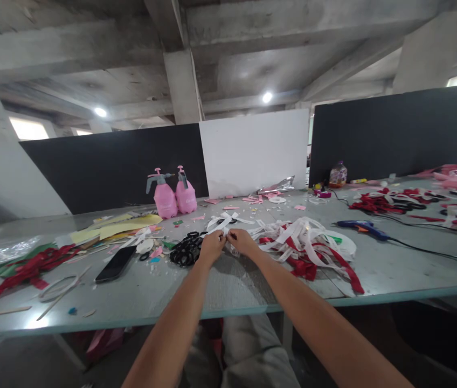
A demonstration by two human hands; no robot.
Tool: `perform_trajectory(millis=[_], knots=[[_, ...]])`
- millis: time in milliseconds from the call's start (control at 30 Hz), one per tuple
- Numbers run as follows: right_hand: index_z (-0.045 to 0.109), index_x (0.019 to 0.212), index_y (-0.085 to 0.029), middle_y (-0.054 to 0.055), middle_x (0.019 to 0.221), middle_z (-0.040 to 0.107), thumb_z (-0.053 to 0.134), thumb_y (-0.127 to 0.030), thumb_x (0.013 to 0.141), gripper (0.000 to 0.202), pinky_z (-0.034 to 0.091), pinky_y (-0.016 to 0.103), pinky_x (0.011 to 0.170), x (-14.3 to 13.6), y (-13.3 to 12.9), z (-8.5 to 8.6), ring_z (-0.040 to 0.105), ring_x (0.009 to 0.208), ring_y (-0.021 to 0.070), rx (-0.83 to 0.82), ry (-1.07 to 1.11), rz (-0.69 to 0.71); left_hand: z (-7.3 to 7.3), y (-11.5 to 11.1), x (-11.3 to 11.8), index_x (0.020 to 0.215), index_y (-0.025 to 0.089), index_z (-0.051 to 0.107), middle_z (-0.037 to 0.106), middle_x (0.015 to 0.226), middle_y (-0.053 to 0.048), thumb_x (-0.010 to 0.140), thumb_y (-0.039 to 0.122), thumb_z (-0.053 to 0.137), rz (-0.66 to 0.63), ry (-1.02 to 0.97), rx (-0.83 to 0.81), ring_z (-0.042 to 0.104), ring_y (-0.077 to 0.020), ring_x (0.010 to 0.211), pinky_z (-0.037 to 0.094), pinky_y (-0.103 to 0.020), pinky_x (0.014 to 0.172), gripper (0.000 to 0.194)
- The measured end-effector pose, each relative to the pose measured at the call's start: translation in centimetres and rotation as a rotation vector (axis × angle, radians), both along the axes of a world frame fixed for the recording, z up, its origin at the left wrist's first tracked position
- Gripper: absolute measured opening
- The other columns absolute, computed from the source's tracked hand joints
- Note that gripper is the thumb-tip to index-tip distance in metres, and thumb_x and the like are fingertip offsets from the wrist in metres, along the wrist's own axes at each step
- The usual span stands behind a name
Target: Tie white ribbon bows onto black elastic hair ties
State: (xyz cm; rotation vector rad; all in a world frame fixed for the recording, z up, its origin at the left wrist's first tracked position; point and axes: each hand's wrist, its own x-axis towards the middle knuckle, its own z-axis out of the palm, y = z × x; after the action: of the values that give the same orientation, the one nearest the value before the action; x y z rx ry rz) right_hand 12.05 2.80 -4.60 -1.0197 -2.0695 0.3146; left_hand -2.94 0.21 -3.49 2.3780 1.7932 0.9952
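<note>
1. Grip, left: fingers of the left hand (211, 248) curled inward, thumb and fingertips drawn together with almost no gap, pinching a white ribbon (222, 224). Exact finger contact too small to read.
2. Grip, right: right hand (243, 241) likewise closed to a pinch on the same small bit of work; fingertips just beside those of the left.
3. Ribbon position: between and just beyond the fingertips, above the grey table (236, 293), around mid-frame.
4. Pose: both bare forearms extended forward from the lower edge, converging; backs of hands mostly upward, wrists low over the tabletop.
5. Beside left hand: one heap of black bands (186, 249); bands overlap, number not countable. Farther left, one phone (116, 264), dark screen up.
6. Beside right hand: one heap of red and white ribbons (305, 245), strips tangled, not countable. One glue gun (362, 230), blue, lies beyond it to the right.
7. Behind the hands: two pink spray bottles (165, 200), side by side, upright, to the left of centre.
</note>
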Motion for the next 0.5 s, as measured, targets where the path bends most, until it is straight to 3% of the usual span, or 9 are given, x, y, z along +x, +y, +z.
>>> perform_trajectory(millis=[133,267,500], knots=[[0.057,0.066,-0.015,0.0,0.06,0.054,0.047,-0.023,0.084,0.022,0.025,0.021,0.056,0.01,0.18,-0.01,0.042,0.058,0.0106,-0.007,0.023,-0.027,-0.09,0.15,-0.29,0.074,0.018,0.06,0.059,0.067,-0.002,0.084,0.026,0.042,-0.062,-0.199,0.0,0.05,-0.0134,0.064,0.031,-0.024,0.061,0.022],[0.056,0.065,-0.016,0.001,0.061,0.055,0.046,-0.022,0.084,0.023,0.025,0.022,0.056,-0.01,0.34,0.0,0.044,0.058,0.011,0.001,0.063,-0.068,0.0,0.26,-0.42,0.081,0.017,0.063,0.06,0.07,-0.002,0.083,0.038,0.046,-0.131,-0.379,-0.025,0.049,-0.0131,0.063,0.033,-0.023,0.06,0.027],[0.055,0.061,-0.016,0.0,0.058,0.053,0.045,-0.026,0.084,0.027,0.025,0.022,0.055,0.02,0.3,0.08,0.043,0.058,0.0111,-0.021,0.128,-0.068,-0.39,1.04,-0.53,0.078,0.015,0.065,0.06,0.068,-0.002,0.081,0.044,0.051,-0.156,-0.383,-0.03,0.048,-0.0124,0.062,0.034,-0.024,0.06,0.033]])
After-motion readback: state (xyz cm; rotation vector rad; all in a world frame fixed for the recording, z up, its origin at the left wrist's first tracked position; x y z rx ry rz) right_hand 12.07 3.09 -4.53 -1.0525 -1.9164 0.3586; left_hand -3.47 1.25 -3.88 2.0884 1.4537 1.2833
